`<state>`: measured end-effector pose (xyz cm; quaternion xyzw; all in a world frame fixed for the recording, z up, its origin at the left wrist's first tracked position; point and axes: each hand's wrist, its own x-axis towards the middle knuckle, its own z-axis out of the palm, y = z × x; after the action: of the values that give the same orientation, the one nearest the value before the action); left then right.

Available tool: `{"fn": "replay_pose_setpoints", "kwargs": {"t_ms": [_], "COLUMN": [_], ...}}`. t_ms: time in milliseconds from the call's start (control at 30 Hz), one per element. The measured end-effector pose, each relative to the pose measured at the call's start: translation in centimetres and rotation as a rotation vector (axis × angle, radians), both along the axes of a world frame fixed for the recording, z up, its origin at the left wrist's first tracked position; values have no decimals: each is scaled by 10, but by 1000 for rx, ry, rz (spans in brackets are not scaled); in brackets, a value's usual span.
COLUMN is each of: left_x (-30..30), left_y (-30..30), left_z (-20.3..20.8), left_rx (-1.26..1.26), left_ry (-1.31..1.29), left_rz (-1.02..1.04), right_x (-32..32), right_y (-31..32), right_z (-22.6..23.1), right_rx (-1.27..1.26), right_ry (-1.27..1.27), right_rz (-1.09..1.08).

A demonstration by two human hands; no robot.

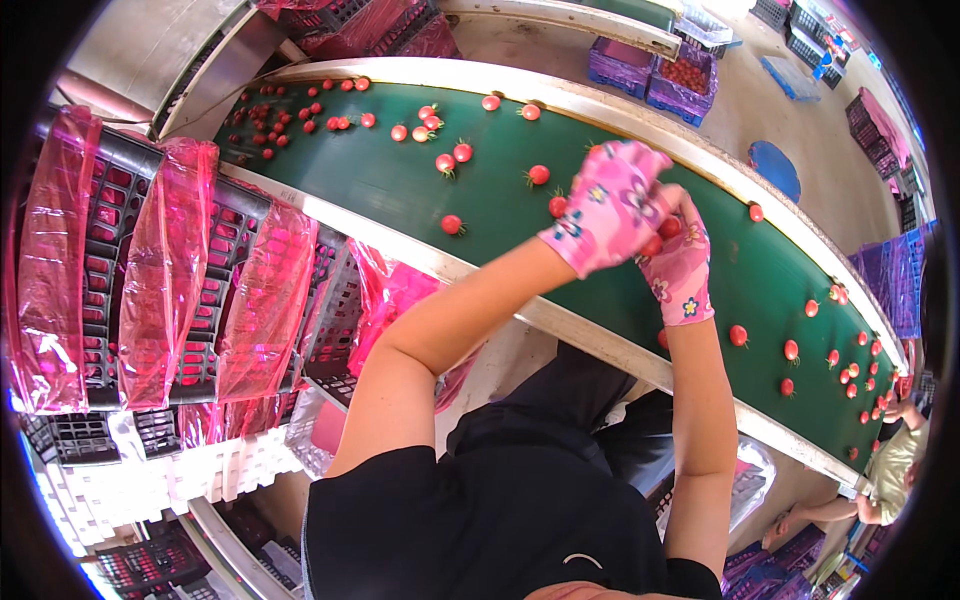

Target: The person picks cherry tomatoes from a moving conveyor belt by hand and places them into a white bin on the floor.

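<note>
Pale concrete floor (828, 140), crossed by a long green flat belt (340, 170) between whitish rails (345, 220). Far left: black plastic lattice crates (105, 215), draped with strips of translucent pink film (60, 260); white slatted plastic crates (215, 468) beneath them. Left end of belt: small round red tomatoes (445, 163), densely clustered there, then thinning into loose singles and small groups toward the middle, some with green calyxes. Middle: left hand (615, 205), in a pink flower-patterned glove, above the belt and beside the right one; its fingers are blurred, and whether it grips anything cannot be told. One tomato lies just beside its wrist side. Next: right hand (680, 262), in a matching glove with bare fingertips, fingers curled round at least two of the tomatoes. Beyond the far rail: blue-purple plastic crates (620, 65), one filled with small red fruit; further right, a blue rounded object (775, 170) on the floor. Right end of belt: further tomatoes, scattered, then closer together near the edge. Far right: crates under blue film (895, 275); below, a co-worker in a pale yellow-green top (895, 470), one hand near the belt's end.
</note>
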<state>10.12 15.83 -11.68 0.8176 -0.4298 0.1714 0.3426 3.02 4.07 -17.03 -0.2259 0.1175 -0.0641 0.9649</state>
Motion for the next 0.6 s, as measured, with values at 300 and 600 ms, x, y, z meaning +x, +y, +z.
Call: {"fn": "replay_pose_setpoints", "kwargs": {"t_ms": [300, 600], "left_x": [116, 97], "left_y": [150, 115], "left_z": [-46, -39], "left_rx": [658, -813], "left_ry": [200, 1259], "left_rz": [494, -23], "right_x": [5, 8], "right_y": [0, 0], "right_z": [4, 3], "right_rx": [254, 62], "right_ry": [13, 140], "right_rz": [58, 35]}}
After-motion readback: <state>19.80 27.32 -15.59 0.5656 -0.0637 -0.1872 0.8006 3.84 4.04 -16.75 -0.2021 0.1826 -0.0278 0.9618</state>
